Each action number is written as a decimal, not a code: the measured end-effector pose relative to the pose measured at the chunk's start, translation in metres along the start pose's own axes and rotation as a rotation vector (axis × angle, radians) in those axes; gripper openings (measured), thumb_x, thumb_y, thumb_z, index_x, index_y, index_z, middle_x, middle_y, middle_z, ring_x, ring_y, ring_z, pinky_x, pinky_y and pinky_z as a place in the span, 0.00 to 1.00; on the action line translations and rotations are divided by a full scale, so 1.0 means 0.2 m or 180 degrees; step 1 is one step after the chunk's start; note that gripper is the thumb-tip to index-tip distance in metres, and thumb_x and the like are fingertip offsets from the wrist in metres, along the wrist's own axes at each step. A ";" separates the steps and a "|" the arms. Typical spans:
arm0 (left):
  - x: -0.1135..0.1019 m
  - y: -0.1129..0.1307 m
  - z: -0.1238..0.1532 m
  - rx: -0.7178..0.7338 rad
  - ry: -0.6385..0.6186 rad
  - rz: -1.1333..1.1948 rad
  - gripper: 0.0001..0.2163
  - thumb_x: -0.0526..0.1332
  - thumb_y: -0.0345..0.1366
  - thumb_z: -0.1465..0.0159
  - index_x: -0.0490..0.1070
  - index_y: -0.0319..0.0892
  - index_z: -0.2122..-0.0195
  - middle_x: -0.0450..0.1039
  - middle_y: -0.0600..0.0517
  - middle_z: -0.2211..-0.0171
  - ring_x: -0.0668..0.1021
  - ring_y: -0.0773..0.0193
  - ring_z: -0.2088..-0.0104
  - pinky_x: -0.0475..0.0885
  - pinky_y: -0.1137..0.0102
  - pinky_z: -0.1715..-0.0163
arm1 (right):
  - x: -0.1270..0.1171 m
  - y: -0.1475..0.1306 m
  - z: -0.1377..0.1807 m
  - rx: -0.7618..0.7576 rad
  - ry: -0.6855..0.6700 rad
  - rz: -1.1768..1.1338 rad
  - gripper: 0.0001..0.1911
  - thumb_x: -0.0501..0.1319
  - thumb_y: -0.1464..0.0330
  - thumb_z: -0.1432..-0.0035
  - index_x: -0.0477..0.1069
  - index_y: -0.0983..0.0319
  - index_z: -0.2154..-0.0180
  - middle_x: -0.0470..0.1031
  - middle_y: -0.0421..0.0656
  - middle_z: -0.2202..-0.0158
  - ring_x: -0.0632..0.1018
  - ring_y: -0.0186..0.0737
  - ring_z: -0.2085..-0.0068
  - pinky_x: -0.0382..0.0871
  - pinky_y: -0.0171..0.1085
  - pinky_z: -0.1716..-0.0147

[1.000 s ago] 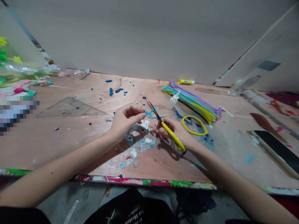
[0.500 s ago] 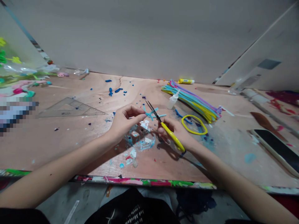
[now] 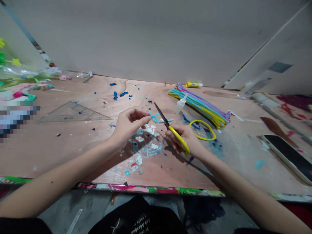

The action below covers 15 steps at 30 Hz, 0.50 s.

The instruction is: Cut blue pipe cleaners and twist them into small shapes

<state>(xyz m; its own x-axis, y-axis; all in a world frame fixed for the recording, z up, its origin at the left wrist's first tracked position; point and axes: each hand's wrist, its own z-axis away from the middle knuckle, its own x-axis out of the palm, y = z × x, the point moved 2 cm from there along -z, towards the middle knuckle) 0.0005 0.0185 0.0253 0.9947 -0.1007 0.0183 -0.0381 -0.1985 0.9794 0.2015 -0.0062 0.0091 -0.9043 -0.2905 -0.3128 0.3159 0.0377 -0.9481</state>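
Note:
Between thumb and fingertips, my left hand (image 3: 130,125) pinches a small light-blue piece of pipe cleaner (image 3: 154,117) with several short arms. My right hand (image 3: 185,138) is wrapped round the yellow handles of a pair of scissors (image 3: 175,134). Their dark blades are closed together and point up and away, just right of the blue piece. A straight light-blue strip (image 3: 166,121) lies behind the blades. Under both hands, white and blue scraps (image 3: 154,147) are scattered on the wooden table (image 3: 97,156).
Right of centre lie a bundle of coloured pipe cleaners (image 3: 202,105), a white dropper bottle (image 3: 180,104), a yellow ring (image 3: 202,139) and a glue stick (image 3: 194,84). A phone (image 3: 289,157) rests at far right. To the left is a clear set square (image 3: 73,113).
The scissor blades have gone from parted to closed, and the handles have come together. One upper-right arm of the blue piece no longer shows beyond the blades.

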 end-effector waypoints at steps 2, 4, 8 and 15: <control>0.00 0.00 -0.01 -0.0020 0.0002 0.0034 0.06 0.70 0.34 0.44 0.74 0.42 0.71 0.77 0.52 0.70 0.75 0.67 0.73 0.72 0.71 0.72 | 0.00 0.01 0.00 0.0013 0.0098 -0.0029 0.26 0.63 0.44 0.45 0.64 0.59 0.76 0.64 0.34 0.86 0.66 0.31 0.87 0.55 0.30 0.89; -0.01 -0.01 -0.01 -0.0053 -0.0005 0.0088 0.05 0.70 0.35 0.43 0.74 0.43 0.70 0.76 0.52 0.70 0.75 0.67 0.72 0.73 0.71 0.72 | -0.01 0.02 -0.01 -0.0063 0.0245 -0.0025 0.26 0.64 0.45 0.46 0.63 0.59 0.76 0.65 0.35 0.86 0.66 0.30 0.86 0.56 0.31 0.88; -0.01 -0.02 -0.03 -0.0042 -0.0058 0.0235 0.06 0.70 0.34 0.43 0.76 0.43 0.65 0.76 0.53 0.70 0.77 0.66 0.69 0.73 0.72 0.71 | -0.03 0.04 -0.03 -0.0256 0.0454 -0.0127 0.26 0.67 0.44 0.50 0.63 0.59 0.72 0.66 0.35 0.80 0.68 0.32 0.81 0.62 0.33 0.82; 0.01 -0.05 -0.01 -0.0679 -0.0200 0.0648 0.06 0.72 0.34 0.45 0.76 0.43 0.69 0.74 0.55 0.73 0.76 0.68 0.74 0.74 0.72 0.73 | -0.02 0.04 -0.02 -0.0791 0.0355 0.0479 0.22 0.69 0.53 0.48 0.66 0.59 0.60 0.73 0.43 0.62 0.75 0.41 0.63 0.70 0.40 0.63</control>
<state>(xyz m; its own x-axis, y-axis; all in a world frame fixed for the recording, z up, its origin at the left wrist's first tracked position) 0.0037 0.0214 0.0154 0.9606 -0.1790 0.2125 -0.2086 0.0406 0.9772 0.2062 -0.0006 0.0027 -0.8829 -0.1577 -0.4423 0.3812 0.3090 -0.8713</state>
